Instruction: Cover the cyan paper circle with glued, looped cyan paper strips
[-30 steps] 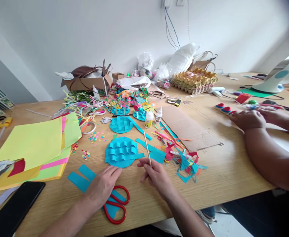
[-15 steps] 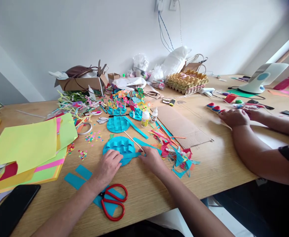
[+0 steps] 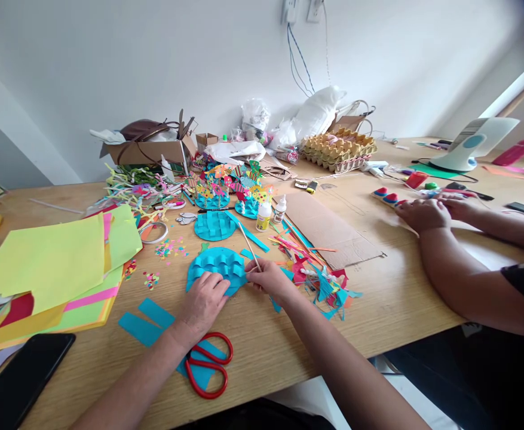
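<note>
Well, at the far left a phone (image 3: pixel 24 382) lies on the table (image 3: pixel 253 358), with a stack of coloured paper (image 3: pixel 46 257) just beyond it, yellow on top. Next come blue strips (image 3: pixel 140 328), partly under the left forearm, then a tape roll (image 3: pixel 155 241) against the paper and some confetti (image 3: pixel 171 248) near it. The left hand (image 3: pixel 205 298) lies palm down over the near edge of the disc (image 3: pixel 199 263), fingers lightly bent; I cannot tell whether they pinch it. Red-handled scissors (image 3: pixel 210 364) rest on the strips, close to that wrist. The disc is flat on the table in front of the person, with rows of raised blue loops; another disc (image 3: pixel 214 226) lies beyond it, and paper fish (image 3: pixel 235 179) stand behind that. The right hand (image 3: pixel 270 279) is closed around a thin stick (image 3: pixel 248 243), tilted up and away, its fingertips at the disc's right edge. Past the stick stand 2 bottles (image 3: pixel 263 216), side by side. Farther right are paper scraps (image 3: pixel 328 283), a cardboard sheet (image 3: pixel 333 233) and, well apart, a co-worker's hands (image 3: pixel 427 215) near red-and-blue pieces (image 3: pixel 391 197).
</note>
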The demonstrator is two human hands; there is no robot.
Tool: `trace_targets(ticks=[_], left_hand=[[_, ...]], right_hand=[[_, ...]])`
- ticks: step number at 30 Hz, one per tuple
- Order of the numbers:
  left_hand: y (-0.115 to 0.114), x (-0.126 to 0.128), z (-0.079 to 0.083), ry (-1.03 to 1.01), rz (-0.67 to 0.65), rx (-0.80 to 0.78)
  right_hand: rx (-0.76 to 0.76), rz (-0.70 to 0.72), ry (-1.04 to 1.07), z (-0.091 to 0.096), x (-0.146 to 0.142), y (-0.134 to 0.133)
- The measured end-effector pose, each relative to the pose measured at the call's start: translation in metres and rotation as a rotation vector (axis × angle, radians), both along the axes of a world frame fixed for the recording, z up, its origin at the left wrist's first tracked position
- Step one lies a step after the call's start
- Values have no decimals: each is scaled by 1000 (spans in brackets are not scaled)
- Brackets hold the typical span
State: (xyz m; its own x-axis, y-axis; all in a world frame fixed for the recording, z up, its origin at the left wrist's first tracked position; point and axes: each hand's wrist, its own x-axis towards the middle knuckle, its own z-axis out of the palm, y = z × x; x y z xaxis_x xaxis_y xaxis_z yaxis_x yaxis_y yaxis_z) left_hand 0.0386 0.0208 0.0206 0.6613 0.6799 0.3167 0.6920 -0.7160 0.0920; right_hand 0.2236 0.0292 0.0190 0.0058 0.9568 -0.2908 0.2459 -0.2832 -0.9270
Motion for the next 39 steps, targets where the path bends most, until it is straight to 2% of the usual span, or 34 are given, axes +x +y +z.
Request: trace_targets(ticks=[7, 12, 16, 23, 31, 39], left_hand=[[-2, 2, -11, 130, -23, 9], [-2, 3, -21, 173, -17, 54], [-2, 2, -23, 184, -5, 67], [-8, 0, -17, 83, -18, 34], [4, -1, 8, -144, 8, 35], [19, 20, 5, -62, -14, -64]], right_hand=[[-47, -61, 328, 1, -4, 0], [-47, -95, 448, 2, -9, -1], [-45, -115, 510, 7, -12, -2], [-40, -156, 606, 9, -11, -8], [-65, -201, 639, 4, -9, -12], [-95, -183, 690, 5, -8, -10]])
